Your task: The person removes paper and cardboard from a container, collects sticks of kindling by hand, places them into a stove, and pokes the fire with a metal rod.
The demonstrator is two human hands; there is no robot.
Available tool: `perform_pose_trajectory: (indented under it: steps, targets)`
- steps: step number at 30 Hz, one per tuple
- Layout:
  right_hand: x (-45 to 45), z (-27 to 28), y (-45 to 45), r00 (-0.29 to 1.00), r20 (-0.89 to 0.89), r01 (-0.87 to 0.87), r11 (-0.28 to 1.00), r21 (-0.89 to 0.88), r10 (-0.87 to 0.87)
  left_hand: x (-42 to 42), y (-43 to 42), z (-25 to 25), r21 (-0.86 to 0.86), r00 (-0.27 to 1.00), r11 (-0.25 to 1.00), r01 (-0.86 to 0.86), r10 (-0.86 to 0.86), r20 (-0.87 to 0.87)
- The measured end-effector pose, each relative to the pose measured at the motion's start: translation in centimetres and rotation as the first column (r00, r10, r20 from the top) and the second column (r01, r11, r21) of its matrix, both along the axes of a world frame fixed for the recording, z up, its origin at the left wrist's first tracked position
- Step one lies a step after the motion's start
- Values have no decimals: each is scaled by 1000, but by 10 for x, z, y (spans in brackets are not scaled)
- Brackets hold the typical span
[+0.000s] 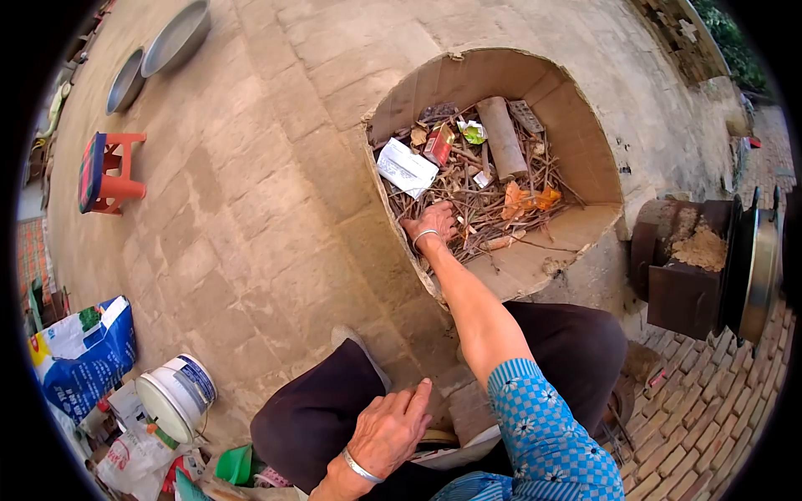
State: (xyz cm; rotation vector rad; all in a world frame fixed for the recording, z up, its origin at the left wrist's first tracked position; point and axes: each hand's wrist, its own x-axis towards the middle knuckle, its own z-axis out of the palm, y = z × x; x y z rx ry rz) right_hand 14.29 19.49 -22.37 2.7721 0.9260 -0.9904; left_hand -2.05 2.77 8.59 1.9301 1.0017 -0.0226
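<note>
My right hand reaches into a large cardboard box and rests on the thin twigs at its near left side; whether its bent fingers grip any twigs is hard to make out. Around it in the box lie a white paper packet, a red box, a thick cardboard tube, a green-and-white wrapper and orange dry leaves. My left hand hovers over my lap, fingers apart and slightly bent, with nothing in it.
A metal stove stands at the right on bricks. To the left are a red stool, two metal basins, a white bucket, a blue bag and a green scoop. My knees flank the near side of the box.
</note>
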Motion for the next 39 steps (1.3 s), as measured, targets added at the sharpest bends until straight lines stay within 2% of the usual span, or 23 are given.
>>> perform_pose_trajectory:
  steps: [2,5,8,11,13,16,17,20,21,23,25,28,31,33,35,36,39]
  targets:
    - [4,-24,0,1000,-7,9,1000,-13,-9,1,1,-1,-17,1000,1000,12,-13,-25]
    - [3,-21,1,999,-35,3,1000,-21,-4,3,1,-2,5,999,1000,14,-14,-28]
    - [-5,-4,-4,992,85,-96,995,6,95,6,2,-2,1,999,1000,22,-22,-31]
    - [-4,-6,0,982,151,-115,993,-13,115,8,2,-1,9,999,999,31,-31,-32]
    - [-3,-16,1,981,181,-75,997,31,68,7,2,-2,9,997,999,52,-51,-50]
    - [9,-24,-6,1000,-23,8,986,166,-4,6,1,-1,-7,995,998,70,-70,-70]
    - [15,-25,-4,1000,-20,5,986,164,-1,7,2,-1,-8,995,998,69,-69,-65]
    - [24,-7,-4,970,-187,186,971,151,-157,6,1,-2,22,998,998,52,-52,-22]
    - [31,-26,-6,950,-243,239,956,172,-194,5,2,0,20,998,999,49,-48,-28]
    - [39,-21,-5,924,-300,297,940,167,-238,6,4,1,2,996,998,62,-61,-62]
    - [45,-4,-7,910,-324,315,939,140,-257,7,3,-1,14,999,999,35,-34,-43]
    - [58,-1,-7,837,-500,331,934,138,-223,6,1,-1,23,999,1000,11,-10,-32]
    - [69,14,-7,797,-570,309,946,101,-200,6,-1,-1,37,1000,999,12,-11,-29]
    - [72,26,-10,817,-529,371,911,179,-229,6,-3,-2,56,1000,998,6,-5,-17]
    - [78,41,-10,642,-701,464,885,34,-310,5,-4,-2,58,999,998,5,-3,-44]
    - [82,44,-10,674,-687,409,912,39,-272,5,-5,-3,65,999,998,7,-5,-40]
    - [88,52,-11,675,-691,397,917,44,-259,4,-6,-8,85,999,996,-4,7,-34]
